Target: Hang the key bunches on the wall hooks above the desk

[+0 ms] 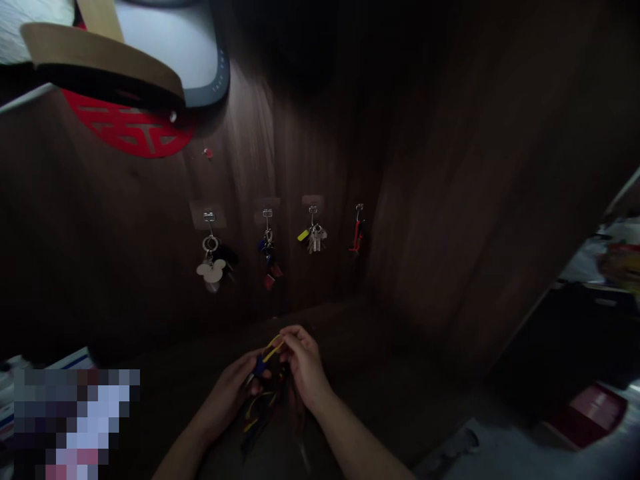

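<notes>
Near the bottom middle, my left hand (pixel 234 388) is closed on a small blue piece (pixel 261 365) with a pale, key-like end. From that piece a yellow cord (pixel 273 349) runs up in a loop, its far end pinched in the fingers of my right hand (pixel 305 363). Below and between both hands hang a yellow-and-dark cord (pixel 254 408) and other dark strands, too dim to make out. On the wall beyond, bunches of keys hang from hooks: one with a white mouse-ear tag (pixel 212 271), one with red pieces (pixel 271 275), one with a yellow tag (pixel 303 235).
A red strap-like item (pixel 357 235) hangs from the rightmost hook. Upper left, a tan visor-like item (pixel 105 59) sits before a red paper cutout (pixel 145 137). A dark wooden panel (pixel 465 167) stands at right, with a black case (pixel 570 340) and red box (pixel 587 413) beyond.
</notes>
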The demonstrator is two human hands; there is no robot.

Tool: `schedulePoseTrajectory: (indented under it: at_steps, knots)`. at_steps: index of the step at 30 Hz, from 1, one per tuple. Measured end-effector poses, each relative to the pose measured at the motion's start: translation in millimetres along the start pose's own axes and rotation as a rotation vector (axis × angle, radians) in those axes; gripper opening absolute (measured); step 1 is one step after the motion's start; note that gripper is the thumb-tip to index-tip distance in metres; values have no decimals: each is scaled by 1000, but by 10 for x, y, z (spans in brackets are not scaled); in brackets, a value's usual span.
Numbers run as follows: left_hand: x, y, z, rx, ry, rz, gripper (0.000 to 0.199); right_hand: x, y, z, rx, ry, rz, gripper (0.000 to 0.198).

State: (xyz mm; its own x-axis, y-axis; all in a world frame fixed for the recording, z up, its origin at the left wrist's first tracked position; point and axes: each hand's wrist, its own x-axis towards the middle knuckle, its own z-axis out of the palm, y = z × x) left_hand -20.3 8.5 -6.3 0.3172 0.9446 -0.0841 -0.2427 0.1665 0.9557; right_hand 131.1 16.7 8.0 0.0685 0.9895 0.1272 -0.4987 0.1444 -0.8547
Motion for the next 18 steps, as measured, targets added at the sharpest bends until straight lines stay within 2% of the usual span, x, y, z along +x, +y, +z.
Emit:
schedulePoseTrajectory:
  at_steps: [5,9,13,18]
  knots:
    - [8,-28,22,25,5,-8,41,-156,-275,-74,-131,-197,-33,19]
    - [22,-75,11,96,51,-56,43,-140,-492,-246,-285,-248,-123,17]
    - [19,-56,69,98,169,-47,44,40,-681,-471,-393,-170,-279,10]
    - [12,-5,138,108,232,-100,46,400,-1022,-772,-443,66,-484,11]
